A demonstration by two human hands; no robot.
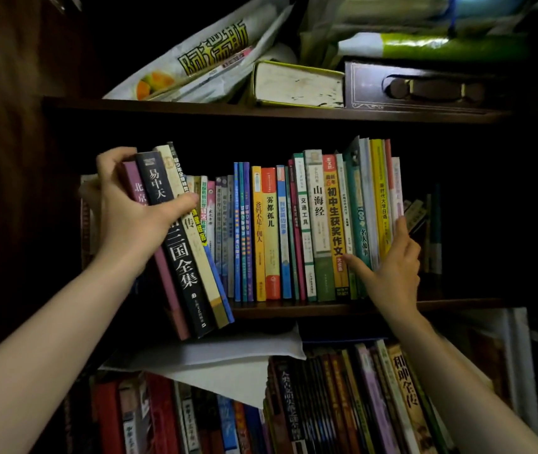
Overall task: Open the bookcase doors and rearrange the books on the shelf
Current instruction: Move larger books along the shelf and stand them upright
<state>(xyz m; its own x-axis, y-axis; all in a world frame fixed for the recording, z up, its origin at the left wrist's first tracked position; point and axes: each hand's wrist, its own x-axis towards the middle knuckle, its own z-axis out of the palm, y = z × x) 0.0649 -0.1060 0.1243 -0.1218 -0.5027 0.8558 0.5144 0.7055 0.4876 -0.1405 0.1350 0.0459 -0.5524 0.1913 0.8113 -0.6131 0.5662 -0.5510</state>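
Note:
The bookcase stands open with a middle shelf [294, 310] full of upright books. My left hand [130, 211] grips a bunch of several thick books [182, 263] at the left end; they lean out over the shelf's front edge, tops tilted left. A black book with white lettering is the widest of them. My right hand [392, 267] holds the right end of the upright row [326, 224], thumb on the orange spine, fingers curled round the outer thin books.
An upper shelf [228, 108] carries leaning paper bags, a thick book lying flat and a dark box [424, 86]. Loose white papers [222, 355] lie on top of the lower shelf's books [343, 404]. A dark wooden side panel [6, 158] stands at the left.

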